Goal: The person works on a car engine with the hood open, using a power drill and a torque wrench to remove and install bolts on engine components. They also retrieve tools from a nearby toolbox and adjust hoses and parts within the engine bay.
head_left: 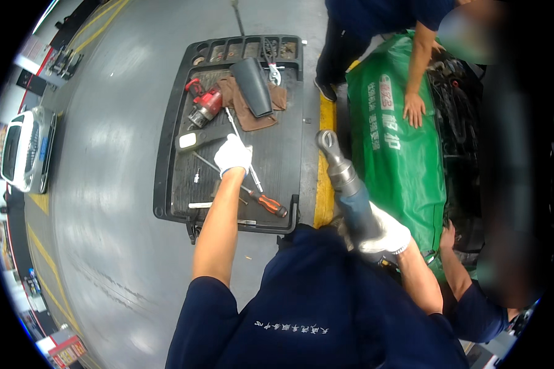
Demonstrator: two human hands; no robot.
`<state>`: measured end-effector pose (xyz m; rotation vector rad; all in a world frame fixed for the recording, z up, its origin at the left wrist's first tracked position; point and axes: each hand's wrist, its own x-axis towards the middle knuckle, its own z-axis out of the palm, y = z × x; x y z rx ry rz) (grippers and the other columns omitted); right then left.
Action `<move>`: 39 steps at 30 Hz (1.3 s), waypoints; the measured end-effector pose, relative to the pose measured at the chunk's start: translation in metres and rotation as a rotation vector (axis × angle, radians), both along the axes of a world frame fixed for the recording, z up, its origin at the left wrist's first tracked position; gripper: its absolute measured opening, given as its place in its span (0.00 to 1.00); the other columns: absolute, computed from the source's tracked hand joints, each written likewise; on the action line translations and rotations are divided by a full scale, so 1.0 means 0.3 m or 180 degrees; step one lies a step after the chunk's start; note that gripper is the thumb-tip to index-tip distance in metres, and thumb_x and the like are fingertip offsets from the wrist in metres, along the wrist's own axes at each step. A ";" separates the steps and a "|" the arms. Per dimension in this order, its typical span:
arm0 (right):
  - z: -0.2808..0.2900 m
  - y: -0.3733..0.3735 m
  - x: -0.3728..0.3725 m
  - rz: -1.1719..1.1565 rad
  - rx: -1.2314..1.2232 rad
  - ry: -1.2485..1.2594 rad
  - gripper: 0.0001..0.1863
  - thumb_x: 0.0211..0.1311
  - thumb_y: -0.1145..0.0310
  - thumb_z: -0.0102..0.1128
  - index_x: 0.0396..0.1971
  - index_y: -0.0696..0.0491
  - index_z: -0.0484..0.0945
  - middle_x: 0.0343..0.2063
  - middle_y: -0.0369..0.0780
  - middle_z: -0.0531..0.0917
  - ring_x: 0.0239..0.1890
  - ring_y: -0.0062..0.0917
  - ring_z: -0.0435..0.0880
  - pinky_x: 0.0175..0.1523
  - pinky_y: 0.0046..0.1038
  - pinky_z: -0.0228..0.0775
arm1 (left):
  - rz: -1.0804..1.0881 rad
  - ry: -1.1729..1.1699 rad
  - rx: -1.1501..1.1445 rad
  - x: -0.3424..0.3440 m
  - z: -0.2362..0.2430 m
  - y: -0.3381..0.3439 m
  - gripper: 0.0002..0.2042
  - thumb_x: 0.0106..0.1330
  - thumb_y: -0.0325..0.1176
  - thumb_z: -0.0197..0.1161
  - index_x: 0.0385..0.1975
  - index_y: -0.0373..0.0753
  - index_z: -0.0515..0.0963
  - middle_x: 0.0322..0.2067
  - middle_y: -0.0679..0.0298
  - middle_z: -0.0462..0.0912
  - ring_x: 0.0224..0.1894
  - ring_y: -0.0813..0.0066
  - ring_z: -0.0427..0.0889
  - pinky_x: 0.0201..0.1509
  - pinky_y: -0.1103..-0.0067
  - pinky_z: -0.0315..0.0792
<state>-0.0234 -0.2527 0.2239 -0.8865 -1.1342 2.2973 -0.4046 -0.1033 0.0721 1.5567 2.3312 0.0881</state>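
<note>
In my white-gloved right hand (385, 234) is a cordless ratchet wrench (354, 206), its metal head pointing up and away from me. My left hand (232, 157), also gloved, is over the black tool cart (277, 166) with its fingers curled down. A long chrome bar (256, 178) runs right beside those fingers, and the handle of a black work light (188, 141) ends there too. What the left fingers hold is hidden. Below that hand lies an orange-and-black screwdriver (271, 205). Farther up the cart, a red impact wrench (205, 106) rests beside a brown cloth (249, 121).
A black tapered sleeve-like piece (251, 87) lies on the cloth. Small parts fill the cart's far compartments (234, 50). On the right, a green cover (406, 166) drapes a car beside its open engine bay (455, 117). Two co-workers lean in there. A white car (28, 150) stands far left.
</note>
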 end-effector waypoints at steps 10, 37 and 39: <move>-0.045 -0.081 0.150 -0.0281 0.0389 0.0248 0.53 0.52 0.60 0.82 0.74 0.57 0.59 0.63 0.43 0.75 0.57 0.27 0.79 0.62 0.33 0.74 | 0.0788 -0.4143 0.0214 0.020 0.020 -0.005 0.15 0.75 0.38 0.59 0.52 0.33 0.75 0.26 0.61 0.80 0.24 0.71 0.79 0.29 0.70 0.77; 0.094 -0.254 0.540 -0.1607 0.2217 -0.0972 0.40 0.58 0.51 0.77 0.64 0.55 0.70 0.49 0.47 0.82 0.51 0.33 0.81 0.57 0.36 0.73 | -0.2061 -0.3537 0.0445 0.948 0.781 -0.248 0.19 0.86 0.41 0.45 0.68 0.40 0.69 0.25 0.73 0.69 0.22 0.89 0.61 0.24 0.88 0.55; 0.144 -0.294 0.588 -0.1423 0.2066 -0.1233 0.41 0.58 0.50 0.77 0.65 0.55 0.70 0.49 0.49 0.82 0.51 0.38 0.82 0.57 0.38 0.73 | -0.2268 -0.3510 0.0348 0.995 0.813 -0.261 0.18 0.84 0.42 0.49 0.63 0.37 0.71 0.23 0.73 0.70 0.22 0.90 0.63 0.24 0.89 0.56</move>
